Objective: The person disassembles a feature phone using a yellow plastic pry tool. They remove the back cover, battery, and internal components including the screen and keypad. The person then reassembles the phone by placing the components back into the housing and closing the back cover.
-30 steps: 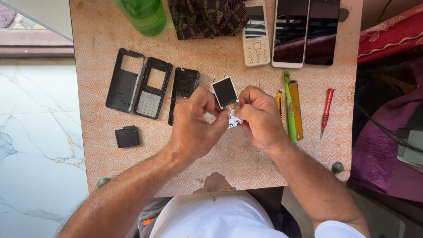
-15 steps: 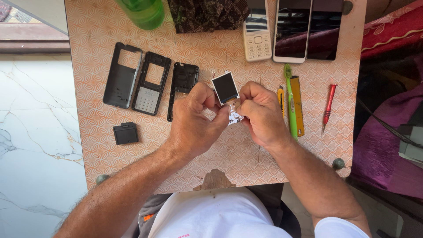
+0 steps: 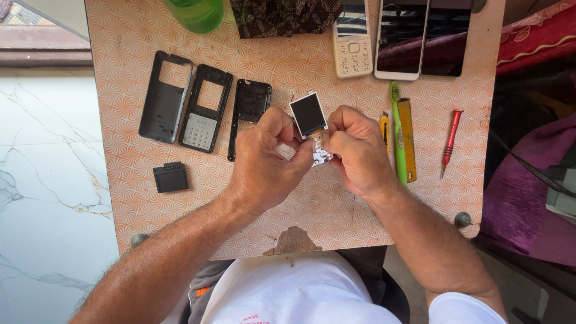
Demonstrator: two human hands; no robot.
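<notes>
Head view: both hands meet at frame centre, left hand (image 3: 264, 157) and right hand (image 3: 355, 151) each with grip pinched shut on a small display module (image 3: 309, 114), a dark square screen with a white frame, plus the silvery bit of ribbon or board (image 3: 321, 156) hanging below it between the fingertips. Module is held just above the surface (image 3: 336, 210), tilted, screen facing up. Judgement: doing this step well means light pinches on the frame edges only, no pressure on the glass, and no tugging at the thin silvery tail. Just left of the hands lie three black phone shells in a row: back cover (image 3: 166, 96), keypad frame (image 3: 207, 108), middle chassis (image 3: 249, 111), the last partly under the left thumb side. A small black battery (image 3: 170, 177) sits lower left. Right of the hands: green toothbrush (image 3: 397, 135), yellow tool (image 3: 408, 139), red screwdriver (image 3: 450, 141). Top edge: white keypad phone (image 3: 353, 37), two smartphones (image 3: 420, 37), green bottle (image 3: 195, 13). Versus the earlier frames: hands and module sit almost the same, only the screen is tipped slightly differently; nothing on the surface has moved.
</notes>
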